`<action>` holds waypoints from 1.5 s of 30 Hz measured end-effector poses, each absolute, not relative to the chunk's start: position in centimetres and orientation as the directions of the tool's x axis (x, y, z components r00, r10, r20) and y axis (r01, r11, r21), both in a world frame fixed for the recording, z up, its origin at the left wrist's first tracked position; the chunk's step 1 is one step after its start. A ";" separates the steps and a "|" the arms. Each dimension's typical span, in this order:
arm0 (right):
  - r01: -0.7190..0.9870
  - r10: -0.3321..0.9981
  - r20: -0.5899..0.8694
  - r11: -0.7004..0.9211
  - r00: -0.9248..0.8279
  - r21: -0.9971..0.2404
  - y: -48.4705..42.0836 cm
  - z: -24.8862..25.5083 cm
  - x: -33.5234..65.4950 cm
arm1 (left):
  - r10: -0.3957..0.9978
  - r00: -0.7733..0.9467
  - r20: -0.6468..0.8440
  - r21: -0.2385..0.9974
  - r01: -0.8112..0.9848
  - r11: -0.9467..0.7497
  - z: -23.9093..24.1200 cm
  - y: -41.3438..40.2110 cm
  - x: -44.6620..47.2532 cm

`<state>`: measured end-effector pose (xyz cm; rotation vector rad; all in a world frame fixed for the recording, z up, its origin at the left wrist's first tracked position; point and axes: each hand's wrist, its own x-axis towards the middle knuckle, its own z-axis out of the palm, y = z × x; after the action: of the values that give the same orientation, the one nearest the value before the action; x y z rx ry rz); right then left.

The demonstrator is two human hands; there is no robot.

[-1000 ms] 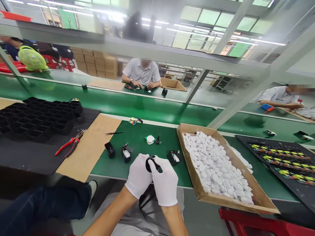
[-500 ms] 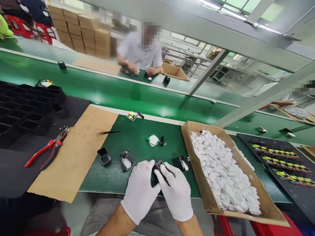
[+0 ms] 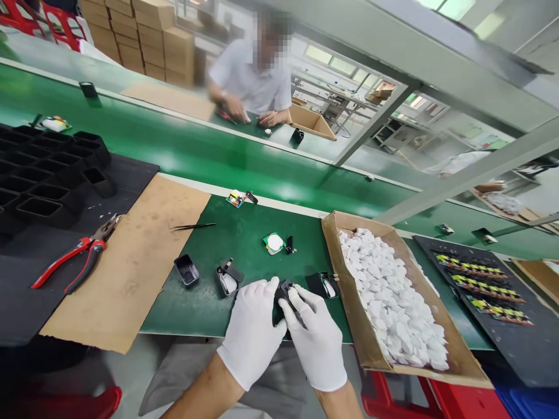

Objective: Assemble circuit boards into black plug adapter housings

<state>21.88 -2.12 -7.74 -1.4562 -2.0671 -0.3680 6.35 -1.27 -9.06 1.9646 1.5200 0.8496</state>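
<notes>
Both gloved hands work at the near edge of the surface (image 3: 244,233), pressed together around a small black housing (image 3: 280,305). The left hand (image 3: 253,334) cups it from the left with the thumb up along its side. The right hand (image 3: 319,343) lies over it, fingers curled and the forefinger stretched across its top. Compared with a second ago, the housing no longer sits as a rounded lump between the two thumbs: it is now turned in the grip, a flatter, squarer face shows, and the right fingers cover more of it. The hands remain at the same edge of the surface, so the change is a re-grip and a turn, not a put-down. Just ahead of the left hand stand an open black shell (image 3: 187,270) and a shell with a white insert (image 3: 227,280), both unmoved. Just ahead of the right hand lies a flat black part (image 3: 325,285), and to its right a cardboard box (image 3: 345,273) of white pieces (image 3: 393,302). Tweezers (image 3: 192,226) and red-handled pliers (image 3: 70,263) lie well left, untouched.
</notes>
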 end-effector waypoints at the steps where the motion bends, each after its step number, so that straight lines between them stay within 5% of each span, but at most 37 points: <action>1: 0.926 0.767 0.598 0.364 -0.233 -0.105 -2.1 -7.2 21.9 | 0.970 0.169 0.174 0.720 0.650 -0.243 -9.2 -1.5 6.2; 7: 0.969 0.721 0.692 0.199 -0.045 -0.144 -2.4 -3.6 21.0 | 0.963 0.072 0.260 0.716 0.655 -0.243 -9.9 -3.1 5.6; 14: 0.963 0.749 0.658 0.121 0.071 -0.241 -2.3 -9.6 18.9 | 0.931 0.012 0.364 0.755 0.581 -0.303 -10.1 -4.2 4.5; 37: 0.764 0.871 0.488 0.279 0.053 -0.582 -1.8 -7.5 21.5 | 0.931 -0.008 0.366 0.738 0.611 -0.285 -9.5 -4.0 4.0; 45: 0.714 0.891 0.309 -0.025 0.333 -0.699 -4.5 -4.6 20.0 | 0.973 0.098 0.211 0.812 0.537 -0.230 -9.1 -3.4 5.2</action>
<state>19.96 -4.53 -4.55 -1.7836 -1.4301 0.2730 5.25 -3.37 -9.06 1.8306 1.4760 1.0255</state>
